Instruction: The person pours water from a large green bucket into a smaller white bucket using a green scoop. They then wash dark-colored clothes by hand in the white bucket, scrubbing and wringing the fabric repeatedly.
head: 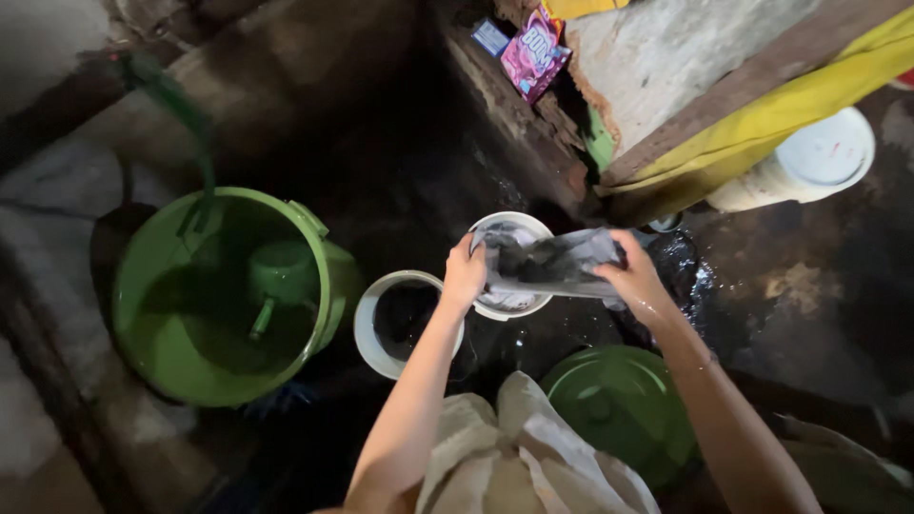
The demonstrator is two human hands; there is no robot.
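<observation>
Head view looks down on two bare arms reaching out over a dark, wet floor: the left hand [465, 274] and the right hand [630, 271] each grip one end of a wet grey cloth [557, 262], fingers closed around it, holding it stretched above a small white bucket [481, 227] at mid-scene. By the look of it the cloth is soaked and partly wrung or being lifted out, so the washing seems under way rather than finished; whether more pieces wait in the bucket cannot be told. Just left of that bucket stands a second white bucket [367, 324] with dark contents. Further left is a large green bucket [319, 252] full of water with a green dipper [276, 276] floating in it. A green lid [619, 400] lies near, right of the person's lap, and a pink detergent packet [531, 49] sits on the far ledge
</observation>
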